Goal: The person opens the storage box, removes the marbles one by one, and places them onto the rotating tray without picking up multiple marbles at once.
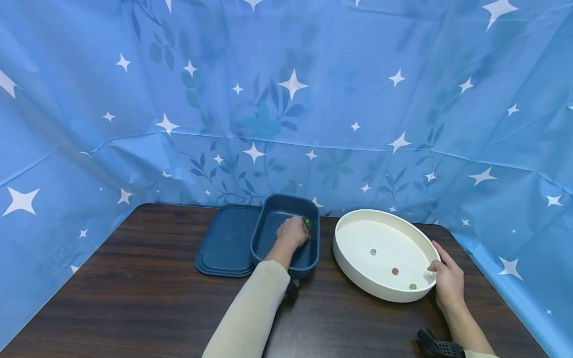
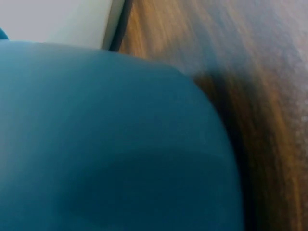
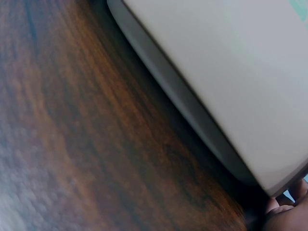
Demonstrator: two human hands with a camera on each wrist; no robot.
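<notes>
My left hand (image 1: 293,231) reaches down inside a deep blue box (image 1: 268,233), its fingers bent downward beside green marbles (image 1: 307,223) near the right inner wall. The fingertips are hidden, so whether they pinch a marble does not show. On the right, a round white tray (image 1: 358,233) is gripped at its right rim by my right hand (image 1: 449,281), thumb over the edge and fingers outside. Inside the tray lie a pale green marble (image 1: 373,252), a brown marble (image 1: 395,271) and a green marble (image 1: 413,287). The box's wall (image 2: 120,134) fills much of the left wrist view.
A flat blue lid (image 1: 230,241) lies left of the box, close against it. Both containers stand on a dark wooden table (image 1: 147,283). A blue star-patterned curtain (image 1: 286,114) hangs behind the table and along its sides.
</notes>
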